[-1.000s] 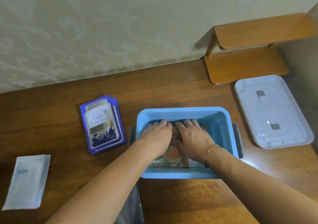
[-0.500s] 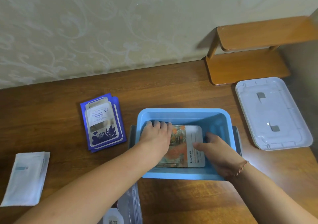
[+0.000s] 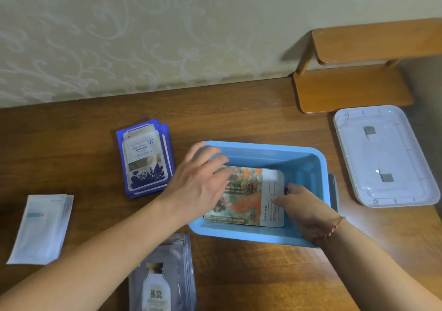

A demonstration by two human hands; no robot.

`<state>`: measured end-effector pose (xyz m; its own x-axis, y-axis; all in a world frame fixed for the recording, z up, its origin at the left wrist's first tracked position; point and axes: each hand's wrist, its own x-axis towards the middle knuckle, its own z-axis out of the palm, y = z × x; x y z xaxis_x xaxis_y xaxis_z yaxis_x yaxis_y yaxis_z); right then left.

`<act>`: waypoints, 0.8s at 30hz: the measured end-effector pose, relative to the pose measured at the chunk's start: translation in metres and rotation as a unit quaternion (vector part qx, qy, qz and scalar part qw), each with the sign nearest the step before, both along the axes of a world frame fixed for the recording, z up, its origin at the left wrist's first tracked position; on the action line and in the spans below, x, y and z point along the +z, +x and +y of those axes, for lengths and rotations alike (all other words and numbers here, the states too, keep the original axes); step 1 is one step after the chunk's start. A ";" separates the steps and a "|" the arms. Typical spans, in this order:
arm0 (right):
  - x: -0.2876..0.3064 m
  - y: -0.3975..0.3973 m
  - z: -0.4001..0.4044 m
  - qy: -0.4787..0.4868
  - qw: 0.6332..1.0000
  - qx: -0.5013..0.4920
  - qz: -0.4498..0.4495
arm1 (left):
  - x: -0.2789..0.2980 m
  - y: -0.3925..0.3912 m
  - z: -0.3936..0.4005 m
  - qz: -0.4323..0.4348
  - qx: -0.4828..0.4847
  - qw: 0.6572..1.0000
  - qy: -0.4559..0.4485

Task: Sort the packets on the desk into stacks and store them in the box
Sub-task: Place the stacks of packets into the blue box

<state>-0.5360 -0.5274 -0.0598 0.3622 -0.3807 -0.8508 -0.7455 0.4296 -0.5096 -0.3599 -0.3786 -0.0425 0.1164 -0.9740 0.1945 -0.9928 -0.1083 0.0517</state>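
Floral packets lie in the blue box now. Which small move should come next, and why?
Probably the left hand, open above the box's left rim, should reach for the purple packets beside it. The floral packets lie flat inside; three stacks remain on the desk.

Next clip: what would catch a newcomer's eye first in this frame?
The blue box at the desk's centre, with an orange floral packet lying flat inside. The left hand hovers open over the box's left rim, while the right hand holds the packet's right edge. A purple stack lies left of the box, and a white lid to its right.
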 end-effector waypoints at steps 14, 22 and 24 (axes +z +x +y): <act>0.036 0.006 0.015 -0.126 0.985 0.118 -0.006 | -0.005 0.026 0.047 0.260 0.195 0.909 -0.262; 0.119 0.123 0.113 -0.112 0.927 -0.036 -0.355 | -0.016 0.094 0.130 0.588 0.589 0.461 -0.307; 0.101 0.181 0.137 -0.058 0.949 -0.003 -0.311 | -0.018 0.092 0.136 0.650 0.563 0.403 -0.312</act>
